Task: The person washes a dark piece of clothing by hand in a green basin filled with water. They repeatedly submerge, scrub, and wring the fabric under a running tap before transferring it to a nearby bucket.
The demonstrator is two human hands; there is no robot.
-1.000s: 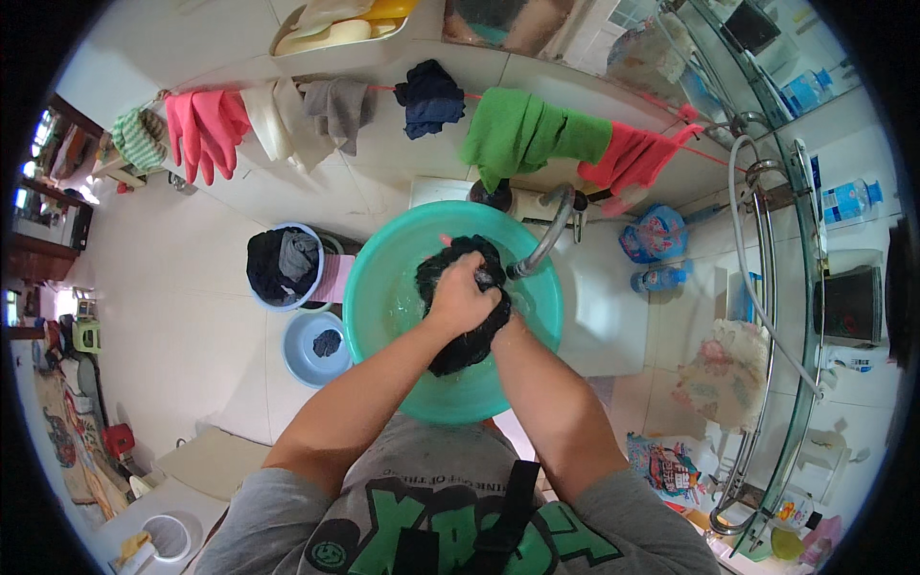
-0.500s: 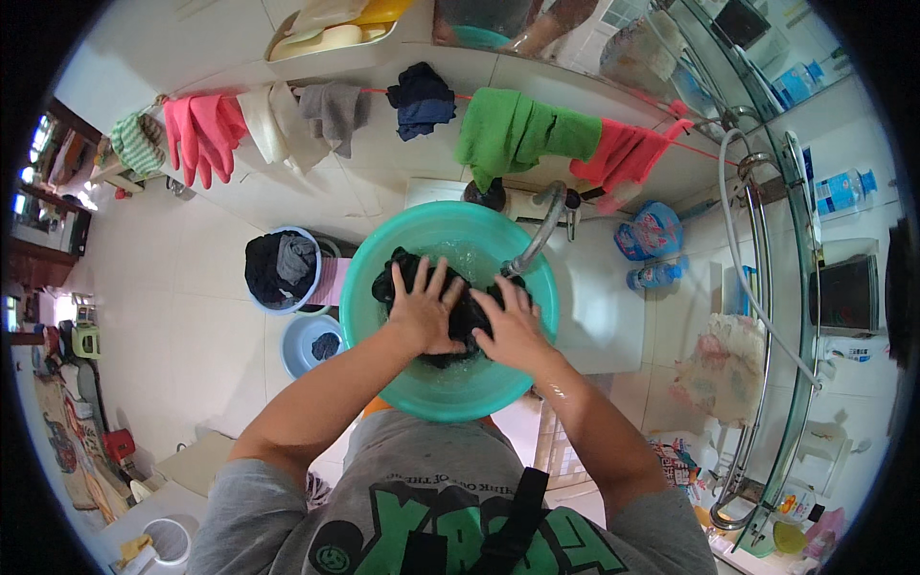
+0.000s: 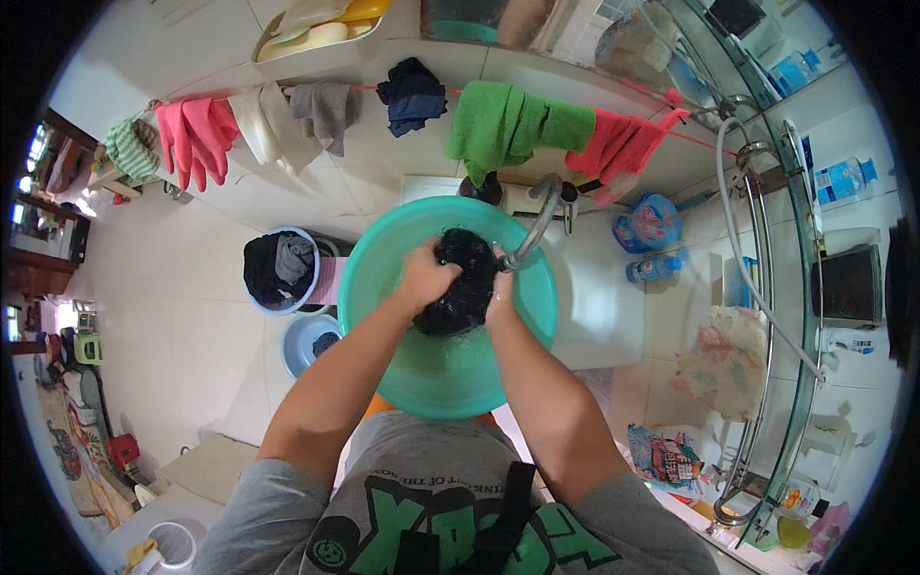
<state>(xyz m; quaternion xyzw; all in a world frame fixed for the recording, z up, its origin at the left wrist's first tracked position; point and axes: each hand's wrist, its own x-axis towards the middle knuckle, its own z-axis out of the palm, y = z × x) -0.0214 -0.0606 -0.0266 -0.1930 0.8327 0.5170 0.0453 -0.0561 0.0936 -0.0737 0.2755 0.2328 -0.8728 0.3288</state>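
A wet black garment (image 3: pixel 462 285) is bunched up inside a teal plastic basin (image 3: pixel 383 273) that holds some water. My left hand (image 3: pixel 424 276) grips the garment's left side. On the other side my right hand (image 3: pixel 499 290) presses against the cloth, partly hidden by it. A curved metal tap spout (image 3: pixel 535 225) reaches over the basin's far rim, just above my right hand.
A blue bucket (image 3: pixel 280 271) with dark clothes and a smaller blue basin (image 3: pixel 309 340) stand left of the teal basin. Pink gloves (image 3: pixel 196 137), a green towel (image 3: pixel 505 126) and other cloths hang on a line along the wall. Bottles (image 3: pixel 655 265) and a glass shelf rack (image 3: pixel 767 287) are at right.
My hands, spread flat over the garment half a second ago, have drawn together and gathered the cloth into a tight bundle toward the basin's far side.
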